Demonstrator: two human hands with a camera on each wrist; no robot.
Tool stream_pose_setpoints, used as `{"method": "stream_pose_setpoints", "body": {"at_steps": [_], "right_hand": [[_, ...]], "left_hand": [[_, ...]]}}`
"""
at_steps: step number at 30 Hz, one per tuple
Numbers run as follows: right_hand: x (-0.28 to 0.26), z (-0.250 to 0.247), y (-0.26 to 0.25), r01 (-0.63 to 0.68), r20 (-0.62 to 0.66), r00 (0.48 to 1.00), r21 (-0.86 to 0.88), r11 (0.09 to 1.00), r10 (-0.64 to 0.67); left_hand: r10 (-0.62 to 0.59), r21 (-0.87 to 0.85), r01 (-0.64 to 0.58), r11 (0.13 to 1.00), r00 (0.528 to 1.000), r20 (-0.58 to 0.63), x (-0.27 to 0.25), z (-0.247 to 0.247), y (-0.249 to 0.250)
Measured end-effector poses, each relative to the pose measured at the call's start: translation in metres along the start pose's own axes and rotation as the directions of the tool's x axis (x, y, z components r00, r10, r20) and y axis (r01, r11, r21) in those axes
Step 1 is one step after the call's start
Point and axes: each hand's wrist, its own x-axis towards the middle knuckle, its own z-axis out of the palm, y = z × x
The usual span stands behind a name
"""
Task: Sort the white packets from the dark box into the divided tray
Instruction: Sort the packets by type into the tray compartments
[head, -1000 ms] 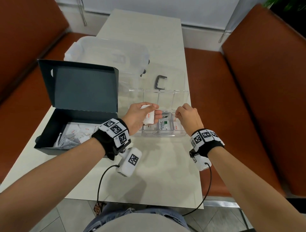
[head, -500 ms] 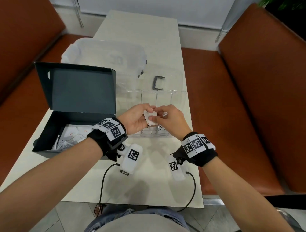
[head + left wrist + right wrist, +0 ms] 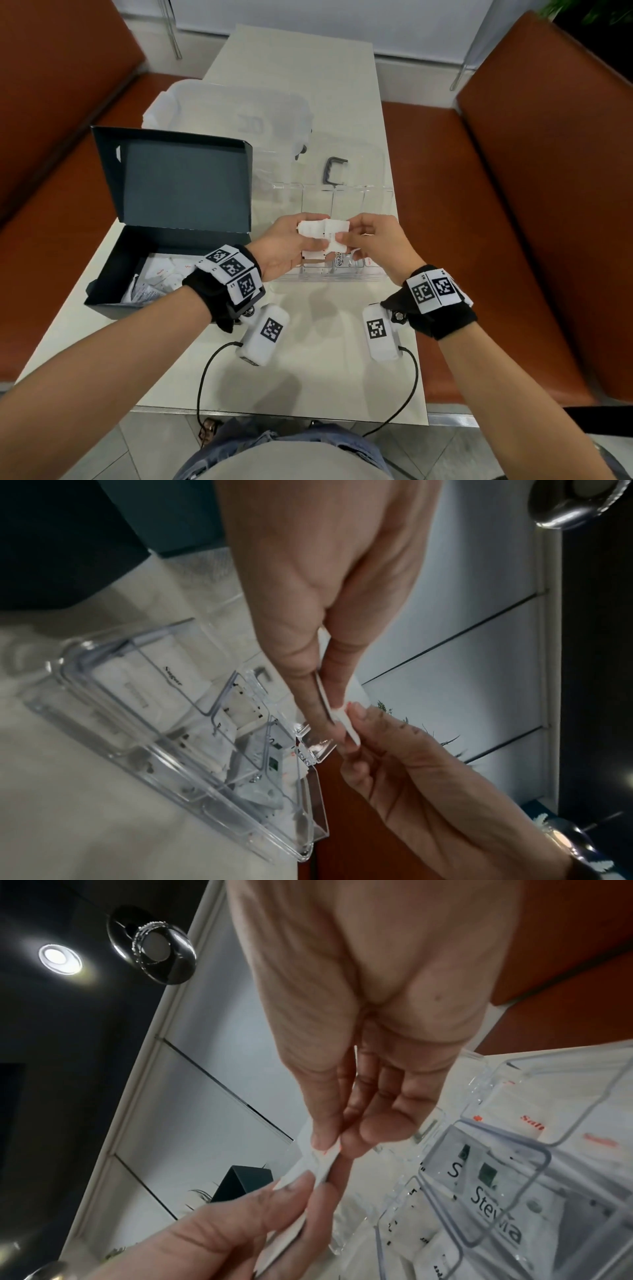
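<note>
Both hands meet just above the clear divided tray [image 3: 378, 274]. My left hand [image 3: 308, 236] grips a small stack of white packets [image 3: 313, 229] between thumb and fingers. My right hand [image 3: 347, 229] pinches one white packet [image 3: 337, 230] at the stack's right side. The right wrist view shows that packet's edge [image 3: 322, 1161] between thumb and forefinger. The tray holds a Stevia packet [image 3: 493, 1213] and Salt packets [image 3: 531, 1126] in separate compartments. The dark box [image 3: 113, 274] stands open at the left with several white packets [image 3: 161, 274] inside.
A large clear plastic tub [image 3: 233, 113] stands behind the dark box's raised lid [image 3: 178, 181]. A clear lid with a dark handle [image 3: 334, 169] lies behind the tray. Brown benches [image 3: 531, 205] flank the pale table [image 3: 308, 377].
My right hand moved left from the tray's right end to my left hand and took hold of a packet at the stack. Both hands rose slightly above the tray.
</note>
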Motion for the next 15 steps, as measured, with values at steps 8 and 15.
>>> {"method": "stream_pose_setpoints", "body": {"at_steps": [8, 15], "right_hand": [[-0.002, -0.010, -0.004, 0.013, -0.023, 1.000, 0.179, 0.984, -0.010], [0.013, -0.019, -0.002, 0.072, -0.187, 0.980, 0.030, 0.997, -0.065]], "left_hand": [[0.062, 0.074, -0.056, 0.996, 0.995, -0.077, -0.005, -0.010, 0.002], [0.073, 0.127, -0.061, 0.990, 0.993, -0.092, -0.009, -0.009, 0.004]]}}
